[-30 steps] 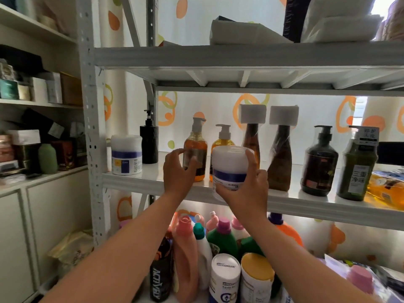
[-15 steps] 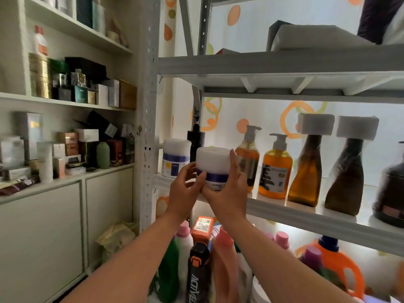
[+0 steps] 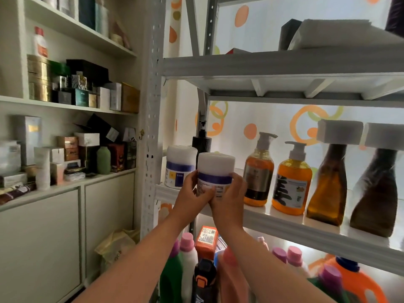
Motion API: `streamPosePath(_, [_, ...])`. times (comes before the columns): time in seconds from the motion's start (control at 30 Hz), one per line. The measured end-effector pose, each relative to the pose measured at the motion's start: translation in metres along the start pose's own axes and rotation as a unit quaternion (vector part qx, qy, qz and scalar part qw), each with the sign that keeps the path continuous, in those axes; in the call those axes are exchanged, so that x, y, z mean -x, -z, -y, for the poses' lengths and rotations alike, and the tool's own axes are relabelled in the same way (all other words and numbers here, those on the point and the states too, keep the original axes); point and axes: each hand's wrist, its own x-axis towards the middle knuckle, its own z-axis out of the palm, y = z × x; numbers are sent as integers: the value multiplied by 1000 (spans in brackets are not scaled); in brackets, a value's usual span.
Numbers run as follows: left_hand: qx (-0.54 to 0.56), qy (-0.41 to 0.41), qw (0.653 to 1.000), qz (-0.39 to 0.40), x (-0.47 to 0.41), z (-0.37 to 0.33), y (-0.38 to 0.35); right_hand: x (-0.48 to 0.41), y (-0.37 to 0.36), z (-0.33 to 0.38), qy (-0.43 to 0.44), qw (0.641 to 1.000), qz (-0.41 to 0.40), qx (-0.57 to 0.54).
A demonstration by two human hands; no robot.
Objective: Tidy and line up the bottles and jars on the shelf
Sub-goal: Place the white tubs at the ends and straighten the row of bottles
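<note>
A white jar with a blue band point(image 3: 215, 169) is held from both sides at the front edge of the grey metal shelf point(image 3: 284, 224). My left hand point(image 3: 192, 193) grips its left side, and my right hand point(image 3: 229, 197) grips its right side and base. A matching white jar point(image 3: 178, 165) stands just to its left, with a black pump bottle point(image 3: 201, 143) behind. To the right stand an amber pump bottle point(image 3: 259, 171), an orange pump bottle point(image 3: 291, 180) and two dark bottles with white caps point(image 3: 330, 180) point(image 3: 375, 189).
The grey upright post point(image 3: 153, 127) stands just left of the jars. Detergent bottles point(image 3: 190, 259) crowd the shelf below my arms. White built-in shelves with boxes point(image 3: 76, 95) fill the left wall. The upper grey shelf point(image 3: 284, 64) carries folded packages.
The white jar has travelled left along the shelf to stand next to the matching jar. My left hand has joined my right on it, and the view has swung left.
</note>
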Motion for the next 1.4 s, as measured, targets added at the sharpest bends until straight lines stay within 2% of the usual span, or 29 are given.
streamPosePath(0.13, [-25, 39, 999, 0, -5, 6, -7, 5, -1, -8, 14, 999, 2, 52])
streamPosePath(0.27, [-68, 58, 996, 26, -11, 6, -4, 13, 6, -17, 15, 1000, 23, 6])
streamPosePath(0.33, [-116, 55, 992, -2, -15, 4, -8, 11, 10, -18, -18, 1000, 24, 5])
streamPosePath(0.43, [-106, 73, 989, -77, -15, -2, -19, 2, 12, -19, -60, 997, 45, 8])
streamPosePath(0.6, [-107, 79, 980, -150, -12, -6, -32, -5, 5, -18, -62, 993, 90, 54])
streamPosePath(0.77, [-148, 60, 981, -113, -12, -5, -32, -11, 1, -15, -106, 983, 131, 77])
streamPosePath(0.93, [-215, 94, 972, -11, -25, -3, -32, -7, 3, -19, -84, 980, 133, 125])
streamPosePath(1.0, [-207, 90, 974, -25, -26, -3, -36, -6, 3, -20, -82, 984, 110, 112])
streamPosePath(1.07, [-186, 73, 975, -98, -24, -2, -41, -8, 2, -21, -79, 986, 96, 111])
streamPosePath(1.13, [-177, 74, 969, -155, -18, -3, -43, -12, 1, -20, -84, 978, 119, 146])
streamPosePath(1.23, [-196, 70, 968, -139, -17, -1, -40, -16, 0, -17, -99, 965, 153, 186])
streamPosePath(1.4, [-246, 70, 963, -87, -23, 0, -36, -13, 4, -13, -86, 970, 154, 165])
